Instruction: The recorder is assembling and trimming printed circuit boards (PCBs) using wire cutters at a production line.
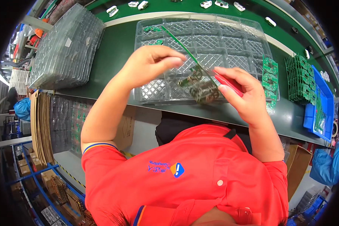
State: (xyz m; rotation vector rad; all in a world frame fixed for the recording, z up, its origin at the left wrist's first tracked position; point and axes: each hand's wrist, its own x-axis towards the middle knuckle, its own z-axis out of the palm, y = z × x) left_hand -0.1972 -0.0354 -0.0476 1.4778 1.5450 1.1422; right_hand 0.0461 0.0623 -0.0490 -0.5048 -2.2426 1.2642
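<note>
A long green circuit board (182, 46) stands tilted, nearly edge-on, above the clear tray. Its lower end reaches the fingertips of my right hand (245, 88). That hand is closed around a red-handled tool (229, 83), whose exact kind I cannot make out. Left of the board is my left hand (150, 66), thumb and forefinger drawn together in a pinch a little apart from the board; anything between them is hidden. Below the board, a blurred cluster of brownish components (203, 90) shows over the tray. Small green boards (153, 29) lie in the clear compartment tray (229, 32) at its far left.
Clear trays (66, 47) are stacked high at the left. Right of the tray are a green panel (270, 79), upright stacked green boards (300, 80) and a blue bin (329, 109). White parts (206, 4) sit along the green belt (162, 6) at the back.
</note>
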